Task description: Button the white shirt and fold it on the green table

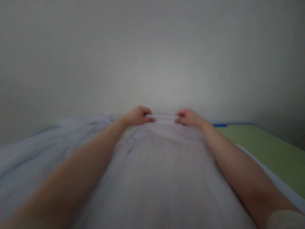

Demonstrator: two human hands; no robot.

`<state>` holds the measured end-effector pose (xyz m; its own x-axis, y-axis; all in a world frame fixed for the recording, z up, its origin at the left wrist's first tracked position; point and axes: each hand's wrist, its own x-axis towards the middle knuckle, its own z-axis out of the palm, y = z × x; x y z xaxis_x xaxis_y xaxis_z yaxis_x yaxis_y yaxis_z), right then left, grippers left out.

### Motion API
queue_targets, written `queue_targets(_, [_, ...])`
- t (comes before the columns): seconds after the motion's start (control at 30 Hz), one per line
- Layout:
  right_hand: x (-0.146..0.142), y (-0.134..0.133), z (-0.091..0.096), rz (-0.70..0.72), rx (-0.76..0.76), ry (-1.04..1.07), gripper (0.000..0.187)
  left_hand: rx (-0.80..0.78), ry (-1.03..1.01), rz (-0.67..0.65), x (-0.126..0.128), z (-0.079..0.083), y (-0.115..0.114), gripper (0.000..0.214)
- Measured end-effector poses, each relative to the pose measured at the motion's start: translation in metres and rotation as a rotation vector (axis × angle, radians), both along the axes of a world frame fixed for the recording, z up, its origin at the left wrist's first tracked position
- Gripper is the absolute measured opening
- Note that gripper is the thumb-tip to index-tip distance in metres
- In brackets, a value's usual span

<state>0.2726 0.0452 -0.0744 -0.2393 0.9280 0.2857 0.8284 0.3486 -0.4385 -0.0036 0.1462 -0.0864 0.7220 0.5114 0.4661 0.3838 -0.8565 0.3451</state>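
A large piece of thin white fabric [164,171] stretches from close to me up to both hands at the far side of the table. My left hand [141,115] pinches its top edge between thumb and fingers. A short way to the right, my right hand [187,117] grips the same edge. Between the two hands the folded band of the edge is pulled straight. Below it the cloth hangs in soft creases, blurred by motion. Whether it is a garment or a sheet I cannot tell.
More white cloth [47,149] lies bunched on the left. On the right shows the green tabletop [264,152] with a dark blue rim, and a bright blue strip [220,125] at its back edge. A plain grey wall [152,57] stands right behind the table.
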Motion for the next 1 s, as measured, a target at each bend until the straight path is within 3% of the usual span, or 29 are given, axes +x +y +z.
queue_targets(0.2, [0.000, 0.003, -0.005, 0.003, 0.147, -0.071, 0.028, 0.057, 0.055, 0.018, -0.004, 0.000, 0.002, 0.033])
queue_targets(0.3, [-0.004, 0.005, -0.008, -0.015, 0.209, -0.074, 0.025, 0.118, 0.144, 0.045, 0.006, 0.002, -0.005, 0.033])
queue_targets(0.47, [-0.006, 0.007, -0.005, -0.024, 0.321, -0.025, 0.021, 0.121, 0.174, -0.002, 0.057, 0.017, -0.026, 0.043])
queue_targets(0.6, [0.002, 0.011, -0.004, -0.016, 0.367, 0.101, 0.027, 0.078, 0.164, -0.057, 0.103, 0.030, -0.025, 0.046])
queue_targets(0.67, [0.013, 0.012, -0.007, -0.006, 0.304, 0.189, 0.044, 0.074, 0.145, -0.046, 0.117, 0.032, -0.016, 0.043])
queue_targets(0.77, [0.037, 0.007, -0.016, -0.015, 0.044, 0.195, 0.064, 0.061, 0.105, -0.004, 0.124, 0.030, 0.002, 0.039])
queue_targets(0.9, [0.077, -0.012, -0.023, -0.090, -0.298, -0.045, 0.046, 0.026, 0.086, 0.033, 0.123, 0.024, 0.022, 0.038])
queue_targets(1.0, [0.107, -0.038, -0.017, -0.184, -0.484, -0.018, 0.037, 0.021, 0.065, 0.083, 0.125, 0.018, 0.034, 0.040])
